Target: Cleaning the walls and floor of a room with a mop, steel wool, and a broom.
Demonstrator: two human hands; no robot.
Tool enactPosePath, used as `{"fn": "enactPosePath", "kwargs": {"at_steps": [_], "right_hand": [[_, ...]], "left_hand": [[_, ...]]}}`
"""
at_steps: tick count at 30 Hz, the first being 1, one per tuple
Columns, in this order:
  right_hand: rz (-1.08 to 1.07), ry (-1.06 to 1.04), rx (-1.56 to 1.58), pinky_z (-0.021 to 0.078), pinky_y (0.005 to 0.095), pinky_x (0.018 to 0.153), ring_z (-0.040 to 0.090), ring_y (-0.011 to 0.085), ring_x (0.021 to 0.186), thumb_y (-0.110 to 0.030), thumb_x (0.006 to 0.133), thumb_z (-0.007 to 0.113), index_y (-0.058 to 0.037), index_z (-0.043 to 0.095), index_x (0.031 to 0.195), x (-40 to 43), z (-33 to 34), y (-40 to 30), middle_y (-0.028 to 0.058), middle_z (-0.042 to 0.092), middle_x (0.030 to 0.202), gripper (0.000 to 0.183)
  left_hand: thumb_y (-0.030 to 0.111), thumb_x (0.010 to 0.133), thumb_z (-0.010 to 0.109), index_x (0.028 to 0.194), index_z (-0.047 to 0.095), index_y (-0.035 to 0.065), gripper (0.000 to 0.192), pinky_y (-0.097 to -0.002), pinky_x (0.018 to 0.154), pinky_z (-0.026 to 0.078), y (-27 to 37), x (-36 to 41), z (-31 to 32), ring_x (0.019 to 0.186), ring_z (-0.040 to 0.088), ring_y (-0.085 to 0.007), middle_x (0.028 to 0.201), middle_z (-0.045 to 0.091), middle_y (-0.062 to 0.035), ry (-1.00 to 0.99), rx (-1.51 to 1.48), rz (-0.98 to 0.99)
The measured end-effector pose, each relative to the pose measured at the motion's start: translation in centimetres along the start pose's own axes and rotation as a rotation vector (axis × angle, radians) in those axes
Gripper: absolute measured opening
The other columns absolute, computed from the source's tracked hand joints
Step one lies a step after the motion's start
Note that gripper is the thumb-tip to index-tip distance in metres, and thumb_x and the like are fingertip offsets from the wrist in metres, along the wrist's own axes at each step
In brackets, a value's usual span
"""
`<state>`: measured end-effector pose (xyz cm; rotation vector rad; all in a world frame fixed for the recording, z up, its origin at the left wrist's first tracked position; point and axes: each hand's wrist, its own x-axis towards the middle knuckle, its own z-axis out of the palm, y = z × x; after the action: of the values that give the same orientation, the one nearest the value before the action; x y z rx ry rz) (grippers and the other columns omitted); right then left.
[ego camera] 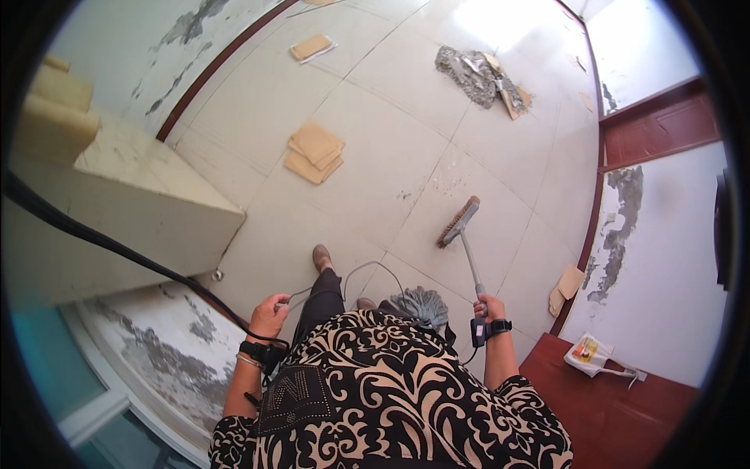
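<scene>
My right hand (490, 306) is closed around the grey handle of a push broom (458, 221), whose brown bristles rest on the tiled floor (375, 217). Close to the broom head lie small crumbs of debris (450, 185). My left hand (269, 316) is at my left side, fingers curled near a thin grey cable (300, 291); whether it holds the cable I cannot tell. A grey mop head (423, 306) shows between my body and the broom handle. Farther ahead is a heap of grey debris (477, 79) with pieces of board in and beside it.
Stacked tan sheets (315, 153) lie ahead left, another tan piece (311, 48) beyond. More tan pieces (567, 287) lean by the right wall. A red-brown surface (609, 404) bears a white plastic bag (587, 354). A pale stepped block (158, 217) stands at left. Walls have peeling patches.
</scene>
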<state>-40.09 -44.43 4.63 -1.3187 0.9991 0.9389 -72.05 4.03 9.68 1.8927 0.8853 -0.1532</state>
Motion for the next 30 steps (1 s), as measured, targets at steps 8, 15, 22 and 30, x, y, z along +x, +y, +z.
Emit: {"fn": "enactPosePath", "kwargs": {"at_steps": [8, 15, 22, 30], "right_hand": [[0.266, -0.373, 0.731, 0.0328, 0.0177, 0.038, 0.04, 0.0067, 0.047, -0.014, 0.087, 0.052, -0.0068, 0.039, 0.085, -2.1, 5.7, 1.7, 0.0023, 0.046, 0.067, 0.015], [0.478, -0.419, 0.913, 0.0374, 0.0175, 0.043, 0.041, 0.0054, 0.046, -0.024, 0.09, 0.052, -0.0051, 0.044, 0.083, -1.1, 8.4, 4.3, -0.0012, 0.045, 0.063, 0.022], [0.257, 0.0, -0.185, 0.0475, 0.0329, 0.048, 0.054, 0.0209, 0.05, -0.023, 0.089, 0.051, -0.0021, 0.05, 0.081, 1.4, 11.7, 5.5, 0.0103, 0.057, 0.062, 0.022], [0.215, 0.043, -0.946, 0.0479, 0.0343, 0.052, 0.06, 0.023, 0.055, -0.024, 0.081, 0.061, -0.0036, 0.059, 0.074, 1.1, 9.4, 3.2, 0.0106, 0.061, 0.064, 0.022]], "left_hand": [[0.013, 0.081, 0.057, 0.103, 0.06, 0.0015, 0.026, -0.0283, 0.069, 0.05, 1.9, 11.0, -6.5, 0.076, 0.064, -0.0178, 0.093, 0.065, -0.0106, -0.104, 0.019, 0.084], [0.013, 0.081, 0.057, 0.102, 0.06, 0.0011, 0.025, -0.0252, 0.066, 0.049, 8.0, 16.8, -6.0, 0.074, 0.062, -0.0123, 0.089, 0.065, -0.0076, -0.308, 0.042, 0.127], [0.016, 0.081, 0.058, 0.102, 0.061, 0.0011, 0.026, -0.0271, 0.065, 0.049, 11.2, 25.8, -8.1, 0.073, 0.063, -0.0157, 0.083, 0.066, -0.0091, -0.241, 0.133, 0.169], [0.028, 0.094, 0.047, 0.075, 0.054, 0.0024, 0.032, -0.0295, 0.074, 0.05, 28.1, 36.6, -16.5, 0.084, 0.062, -0.0203, 0.104, 0.062, -0.0144, 0.126, -0.381, 0.358]]}}
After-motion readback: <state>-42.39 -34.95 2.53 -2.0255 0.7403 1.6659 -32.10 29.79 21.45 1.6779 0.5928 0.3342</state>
